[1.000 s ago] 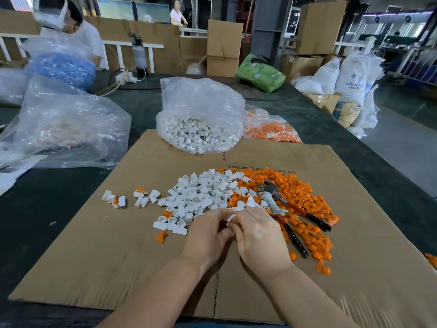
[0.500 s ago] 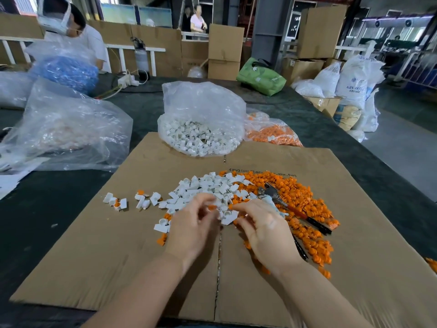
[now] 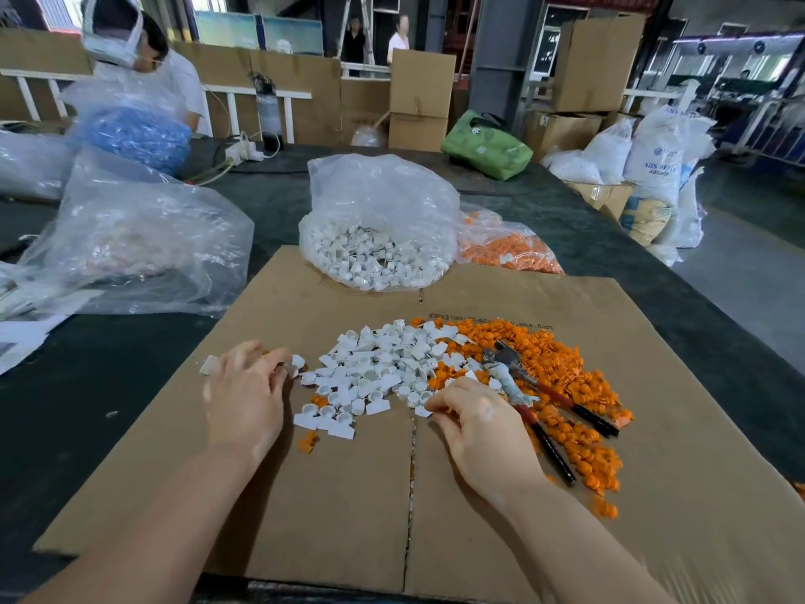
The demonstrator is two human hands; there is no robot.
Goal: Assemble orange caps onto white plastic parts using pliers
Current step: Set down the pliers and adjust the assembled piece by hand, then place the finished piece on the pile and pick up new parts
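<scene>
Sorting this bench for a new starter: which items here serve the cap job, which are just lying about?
Job: white parts, orange caps, pliers, cardboard sheet.
Lying about: green bag, blue bag, power strip.

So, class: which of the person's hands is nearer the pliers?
Right. The right hand lies just beside the pliers; the left hand is across the white parts, far off.
</scene>
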